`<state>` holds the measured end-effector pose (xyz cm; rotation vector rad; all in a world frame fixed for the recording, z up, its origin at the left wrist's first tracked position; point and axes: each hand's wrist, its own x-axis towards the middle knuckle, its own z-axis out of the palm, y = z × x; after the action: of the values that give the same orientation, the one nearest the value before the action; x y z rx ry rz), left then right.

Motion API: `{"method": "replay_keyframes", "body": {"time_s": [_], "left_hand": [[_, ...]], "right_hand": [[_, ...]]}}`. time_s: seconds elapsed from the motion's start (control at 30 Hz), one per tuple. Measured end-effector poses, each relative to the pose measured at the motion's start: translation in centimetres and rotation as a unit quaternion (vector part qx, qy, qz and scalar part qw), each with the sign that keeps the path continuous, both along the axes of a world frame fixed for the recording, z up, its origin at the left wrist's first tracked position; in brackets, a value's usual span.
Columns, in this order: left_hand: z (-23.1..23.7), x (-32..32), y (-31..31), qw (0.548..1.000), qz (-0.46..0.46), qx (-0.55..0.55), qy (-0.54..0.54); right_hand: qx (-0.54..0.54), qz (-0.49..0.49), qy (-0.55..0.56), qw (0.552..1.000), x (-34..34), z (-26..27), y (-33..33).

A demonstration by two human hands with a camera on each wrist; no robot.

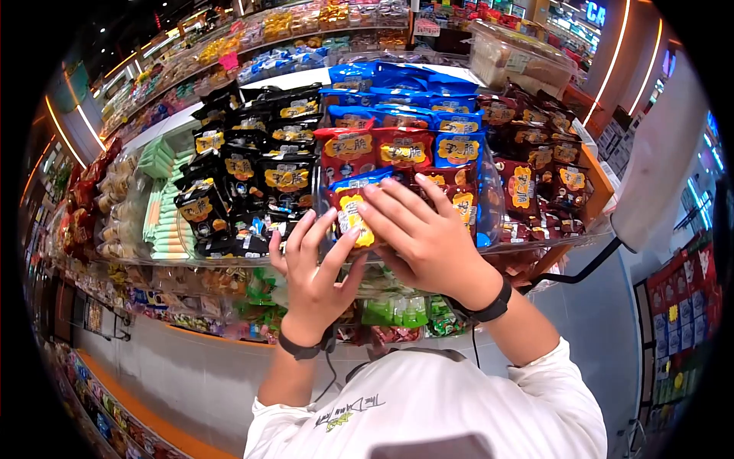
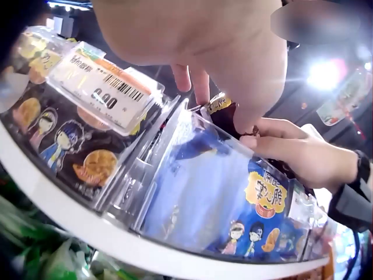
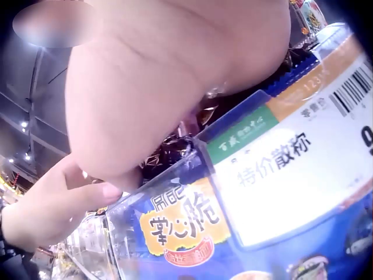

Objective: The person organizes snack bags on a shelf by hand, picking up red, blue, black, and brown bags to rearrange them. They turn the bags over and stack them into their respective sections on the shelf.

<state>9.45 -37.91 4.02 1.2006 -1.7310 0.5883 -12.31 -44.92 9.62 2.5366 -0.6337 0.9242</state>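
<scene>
A red packet with a yellow label (image 1: pixel 354 218) lies at the front of the middle bin, below other red and blue packets (image 1: pixel 459 149). My left hand (image 1: pixel 317 279) comes from the lower left with fingers spread, its index fingertip touching the packet's lower part. Across the packet's right side lie the nearly straight fingers of my right hand (image 1: pixel 428 245). In the left wrist view a dark packet (image 2: pixel 220 106) shows beside my left thumb, close to my right hand (image 2: pixel 309 154). The right wrist view has both hands at the bin edge, their contact with packets partly hidden.
Black packets (image 1: pixel 287 176) fill the bin to the left and maroon packets (image 1: pixel 520 183) the one to the right. Clear plastic fronts carry price tags (image 2: pixel 105 87). Green-and-white packs (image 1: pixel 168 210) stand further left. A lower shelf holds green packs (image 1: pixel 394 312).
</scene>
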Motion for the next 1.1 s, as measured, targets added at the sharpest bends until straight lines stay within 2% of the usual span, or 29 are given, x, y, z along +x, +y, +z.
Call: {"method": "replay_keyframes", "body": {"time_s": [0.1,0.17,0.27,0.33,0.43,0.53,0.7,0.87,0.93,1.07,1.1], "left_hand": [[1.9,0.2,-0.1,0.997,0.012,0.012,-0.076],[2.0,0.6,-0.2,0.995,0.011,0.003,-0.097],[1.9,0.9,-0.1,0.997,0.014,-0.006,-0.074],[1.5,1.3,-0.2,0.998,0.006,-0.039,-0.042],[1.6,1.1,-0.4,0.996,-0.001,-0.091,-0.012],[1.9,0.4,-1.2,0.988,-0.056,-0.142,0.015],[9.1,-1.8,-3.3,0.978,-0.160,-0.112,-0.068],[18.0,-6.6,-8.7,0.959,-0.146,-0.146,-0.192],[19.5,-7.6,-11.7,0.953,-0.139,-0.143,-0.230],[18.1,-7.1,-16.0,0.949,-0.098,0.037,-0.297],[18.1,-7.3,-15.9,0.952,-0.100,0.057,-0.284]], "right_hand": [[0.048,0.066,-0.011,0.997,-1.4,0.0,0.5],[0.008,0.023,-0.036,0.999,-2.5,-0.2,0.9],[-0.027,-0.057,-0.077,0.995,-4.2,-1.1,1.3],[0.005,-0.107,-0.102,0.989,-5.2,-1.4,2.2],[0.024,-0.117,-0.130,0.984,-6.2,-2.2,3.6],[0.026,-0.107,-0.152,0.982,-6.9,-3.4,4.0],[0.012,-0.046,-0.164,0.985,-8.8,-3.8,4.5],[0.033,-0.043,-0.193,0.980,-10.4,-4.3,4.8],[0.042,-0.054,-0.190,0.979,-11.1,-4.4,5.1],[0.056,-0.085,-0.189,0.977,-12.8,-4.9,5.6],[0.055,-0.093,-0.191,0.976,-13.3,-5.0,5.6]]}}
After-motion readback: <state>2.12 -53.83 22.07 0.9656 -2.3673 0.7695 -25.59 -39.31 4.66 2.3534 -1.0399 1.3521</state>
